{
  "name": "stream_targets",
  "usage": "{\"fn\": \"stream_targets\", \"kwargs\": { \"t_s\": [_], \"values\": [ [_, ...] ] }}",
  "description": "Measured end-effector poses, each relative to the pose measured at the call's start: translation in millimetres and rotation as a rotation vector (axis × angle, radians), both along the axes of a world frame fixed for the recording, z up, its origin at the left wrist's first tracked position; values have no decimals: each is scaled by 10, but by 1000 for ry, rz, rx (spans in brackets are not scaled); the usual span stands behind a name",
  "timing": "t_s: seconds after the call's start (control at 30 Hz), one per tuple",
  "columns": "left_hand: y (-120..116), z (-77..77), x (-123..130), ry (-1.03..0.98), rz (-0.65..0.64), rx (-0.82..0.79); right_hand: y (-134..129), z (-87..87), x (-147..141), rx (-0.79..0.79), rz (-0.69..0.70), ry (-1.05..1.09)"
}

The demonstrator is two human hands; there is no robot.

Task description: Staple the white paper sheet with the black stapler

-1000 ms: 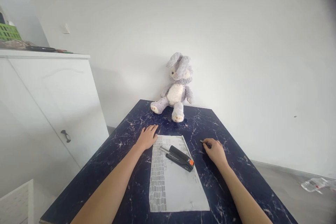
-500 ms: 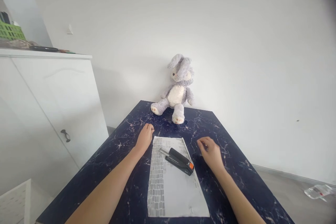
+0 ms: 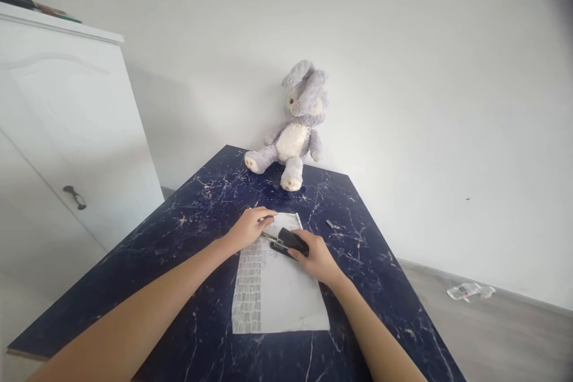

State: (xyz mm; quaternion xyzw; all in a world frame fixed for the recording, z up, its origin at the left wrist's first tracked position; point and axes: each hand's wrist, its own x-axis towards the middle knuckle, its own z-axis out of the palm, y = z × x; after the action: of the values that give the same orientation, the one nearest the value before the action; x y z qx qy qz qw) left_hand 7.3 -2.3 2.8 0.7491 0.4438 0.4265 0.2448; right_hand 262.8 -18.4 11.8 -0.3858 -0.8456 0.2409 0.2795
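Observation:
My right hand is closed around a black stapler, held over the upper part of a printed paper sheet. The stapler's jaws are spread apart, and its metal staple rail points left toward my left hand. My left hand is by the sheet's upper left corner, fingers curled and thumb close to them, beside the end of the rail. Whatever those fingers pinch is too small to make out. The stapler's rear end is hidden in my right palm.
A grey plush rabbit sits at the far end of the dark blue marbled table, against the wall. A small greyish piece lies right of the sheet. A white cabinet stands left; clear plastic packaging lies on the floor.
My right hand has moved left onto the stapler, gripped it and shifted it up the sheet. My left hand has come right toward the rail's end. The view has tilted down and shifted right.

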Motion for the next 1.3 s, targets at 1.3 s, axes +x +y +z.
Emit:
{"fn": "stream_targets", "kwargs": {
  "t_s": [1.3],
  "values": [
    [-94, 117, -4, 65, -149, -125, 49, -16, 68, -33, 58, 14]
  ]
}}
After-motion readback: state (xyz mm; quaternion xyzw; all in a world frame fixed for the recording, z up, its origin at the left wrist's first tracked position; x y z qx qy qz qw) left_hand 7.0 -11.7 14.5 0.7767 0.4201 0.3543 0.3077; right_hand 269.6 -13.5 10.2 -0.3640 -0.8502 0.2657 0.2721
